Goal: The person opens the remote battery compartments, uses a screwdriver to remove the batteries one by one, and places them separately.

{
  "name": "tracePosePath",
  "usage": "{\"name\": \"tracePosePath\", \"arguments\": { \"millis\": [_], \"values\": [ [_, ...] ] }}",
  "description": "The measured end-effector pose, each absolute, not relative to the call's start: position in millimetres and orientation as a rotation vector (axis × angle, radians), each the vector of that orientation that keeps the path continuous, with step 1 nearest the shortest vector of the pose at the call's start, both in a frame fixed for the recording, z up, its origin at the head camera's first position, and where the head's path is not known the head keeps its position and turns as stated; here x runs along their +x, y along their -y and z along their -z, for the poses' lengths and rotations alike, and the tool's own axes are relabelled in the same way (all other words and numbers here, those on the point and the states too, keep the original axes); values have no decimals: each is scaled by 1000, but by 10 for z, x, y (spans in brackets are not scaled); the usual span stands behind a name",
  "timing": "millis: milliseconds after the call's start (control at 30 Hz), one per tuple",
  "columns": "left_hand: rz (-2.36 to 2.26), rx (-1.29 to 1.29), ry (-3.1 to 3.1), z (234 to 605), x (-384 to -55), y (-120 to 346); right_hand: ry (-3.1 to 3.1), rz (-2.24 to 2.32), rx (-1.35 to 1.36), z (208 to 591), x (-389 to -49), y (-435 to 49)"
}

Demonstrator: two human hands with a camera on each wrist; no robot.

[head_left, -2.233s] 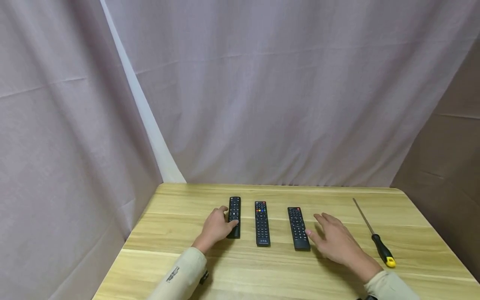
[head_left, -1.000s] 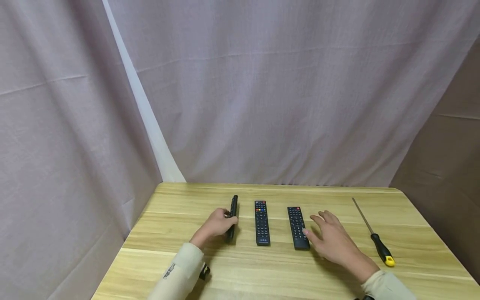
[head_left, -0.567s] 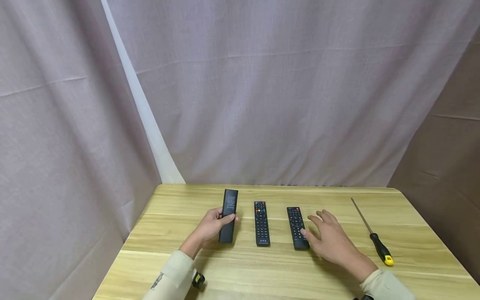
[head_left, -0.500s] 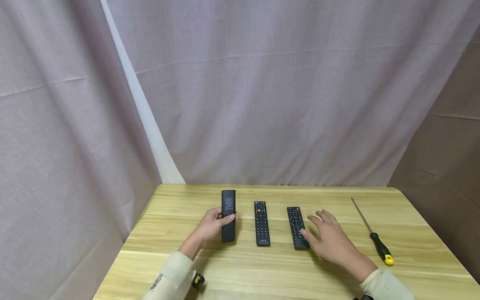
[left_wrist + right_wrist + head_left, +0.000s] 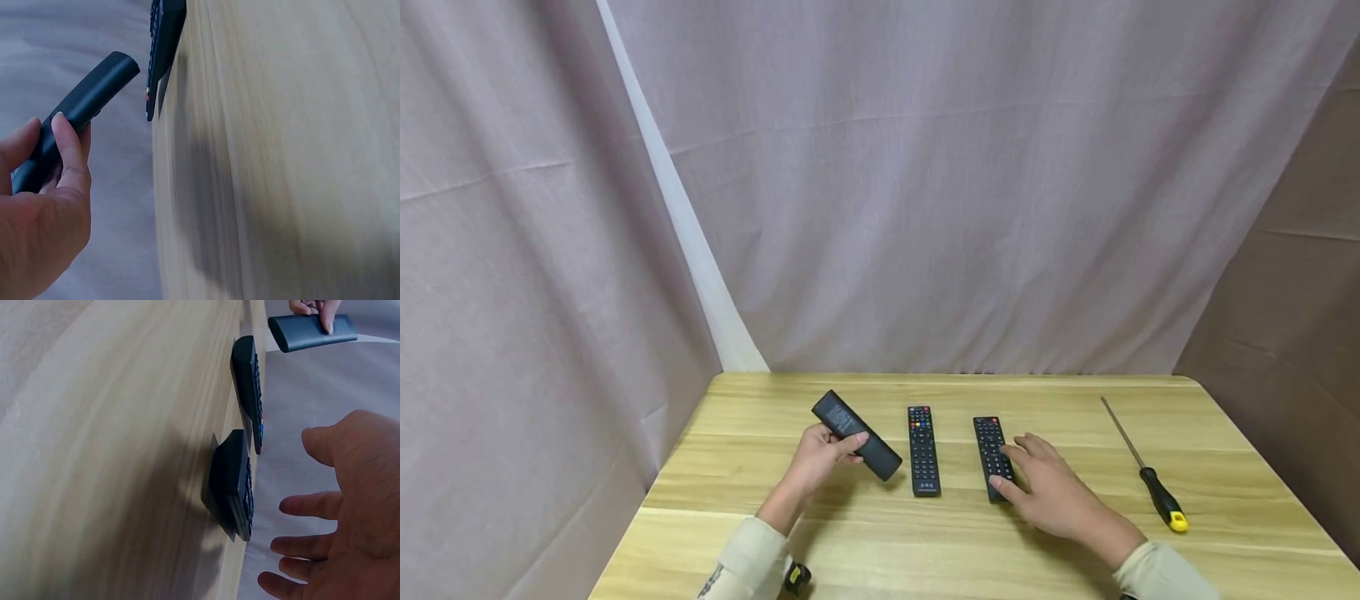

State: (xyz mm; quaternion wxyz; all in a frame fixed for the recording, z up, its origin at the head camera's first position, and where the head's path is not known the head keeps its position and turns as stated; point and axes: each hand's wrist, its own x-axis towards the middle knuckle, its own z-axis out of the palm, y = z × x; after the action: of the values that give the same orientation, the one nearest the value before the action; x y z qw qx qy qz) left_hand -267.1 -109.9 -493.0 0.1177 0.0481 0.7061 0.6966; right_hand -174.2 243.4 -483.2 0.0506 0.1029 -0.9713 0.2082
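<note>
Middle remote: the landmark, flat on the table, keys up; pale characters at its near end are too small to read. It has a red key in the far right corner and a row of coloured keys just below.
Held remote: left of the middle remote, raised off the wood, its back turned up. A block of fine pale print sits toward its far end, not legible; the body slants, near end pointing at the middle remote.
Left hand: left of the middle remote, thumb across the held remote's back and fingers curled beneath, a firm pinch.
Right remote: right of the middle remote, flat, keys up, red key at its far corner; key legends unreadable.
Right hand: farther right of the middle remote, fingers parted and slightly bent, above the right remote's right side, holding nothing.
Screwdriver: well right of the middle remote, black handle with a yellow end; no lettering can be made out.
Left sleeve: nearer and left of the middle remote, with a dark print cut by the frame.
Room: a narrow gap on the middle remote's left, a wider strip of wood on its right; the table's far edge runs beyond it, before the curtain.
</note>
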Motion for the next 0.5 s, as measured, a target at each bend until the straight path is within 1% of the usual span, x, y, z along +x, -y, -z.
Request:
{"name": "tracePosePath", "arguments": {
  "millis": [333,500],
  "values": [
    [-2195,161,-1913,4966,-2675,1020,2910,-691,354,4826,-1754,-2230],
    [-2226,207,-1868,4959,-2650,938,2881,-782,442,4807,-1774,-2030]
  ]
}}
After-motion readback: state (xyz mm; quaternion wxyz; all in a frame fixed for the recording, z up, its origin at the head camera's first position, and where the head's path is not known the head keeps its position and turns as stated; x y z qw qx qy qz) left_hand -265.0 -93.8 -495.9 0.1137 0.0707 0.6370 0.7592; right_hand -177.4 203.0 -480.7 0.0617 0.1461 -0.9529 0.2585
